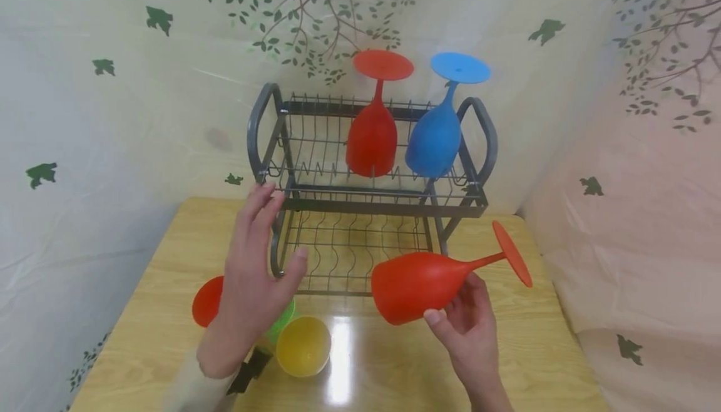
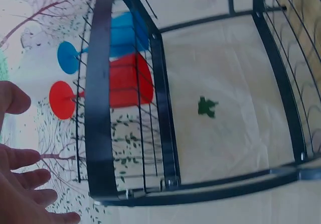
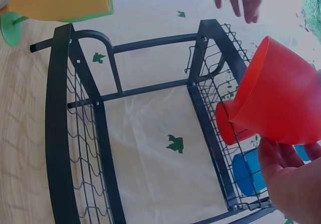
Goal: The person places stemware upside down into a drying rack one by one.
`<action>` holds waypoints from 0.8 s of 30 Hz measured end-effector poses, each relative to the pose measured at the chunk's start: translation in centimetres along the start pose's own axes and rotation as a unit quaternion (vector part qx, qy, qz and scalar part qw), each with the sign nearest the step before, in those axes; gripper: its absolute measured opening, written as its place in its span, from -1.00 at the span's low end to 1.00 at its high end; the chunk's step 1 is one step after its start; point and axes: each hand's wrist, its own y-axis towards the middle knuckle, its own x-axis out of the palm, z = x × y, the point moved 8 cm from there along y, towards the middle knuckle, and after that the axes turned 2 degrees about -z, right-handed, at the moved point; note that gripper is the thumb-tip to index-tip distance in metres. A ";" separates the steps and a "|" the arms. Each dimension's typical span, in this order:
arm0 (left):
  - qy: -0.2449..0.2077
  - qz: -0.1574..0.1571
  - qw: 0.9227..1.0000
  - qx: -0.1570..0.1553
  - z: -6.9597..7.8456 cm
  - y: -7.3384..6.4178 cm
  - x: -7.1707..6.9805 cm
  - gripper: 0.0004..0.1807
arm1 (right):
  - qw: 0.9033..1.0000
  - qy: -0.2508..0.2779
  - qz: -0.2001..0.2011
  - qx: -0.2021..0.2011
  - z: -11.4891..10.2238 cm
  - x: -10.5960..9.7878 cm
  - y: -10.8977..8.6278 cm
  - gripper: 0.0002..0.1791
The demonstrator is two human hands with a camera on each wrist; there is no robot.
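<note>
My right hand [image 1: 472, 330] grips a red plastic wine glass [image 1: 417, 285] by its bowl, thumb in front and fingers behind. The glass lies tilted on its side in front of the dish rack [image 1: 383, 208], mouth to the left and foot to the right. In the right wrist view, its bowl [image 3: 286, 96] overlaps the upper shelf. Holding nothing, my left hand [image 1: 253, 274] is raised with fingers extended by the rack's left front corner. On the upper shelf, another red wine glass [image 1: 372, 139] and a blue wine glass [image 1: 436, 139] stand upside down, side by side.
On the wooden table [image 1: 541, 337], a yellow cup-shaped bowl [image 1: 304, 346] faces up near the front. A green vessel [image 1: 283, 319] and a red vessel [image 1: 207, 302] are partly hidden by my left hand. Leaf-patterned cloth [image 1: 186, 99] hangs behind the rack and at both sides.
</note>
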 end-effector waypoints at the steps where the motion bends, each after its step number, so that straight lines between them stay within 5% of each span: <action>1: 0.029 0.001 1.000 0.008 -0.3 0.3 -0.1 -0.30 | 1.000 -0.001 -0.001 -0.003 -0.1 0.0 0.0 -0.27; 4: 0.102 -0.010 0.995 0.012 -1.3 0.7 -0.1 -0.27 | 1.000 -0.001 -0.004 -0.014 -0.4 0.1 0.1 -0.25; 10: 0.204 -0.087 0.975 -0.021 -3.6 0.8 1.1 -0.07 | 1.000 -0.009 0.000 -0.021 -1.0 0.2 0.0 -0.24; 17: 0.211 -0.093 0.973 -0.014 -4.3 1.4 1.2 -0.07 | 0.999 -0.022 -0.002 -0.023 -1.2 0.4 0.4 -0.20; 24: 0.186 -0.093 0.978 -0.006 -4.5 1.5 1.3 -0.07 | 0.995 -0.051 -0.035 -0.082 -3.4 1.6 1.5 -0.21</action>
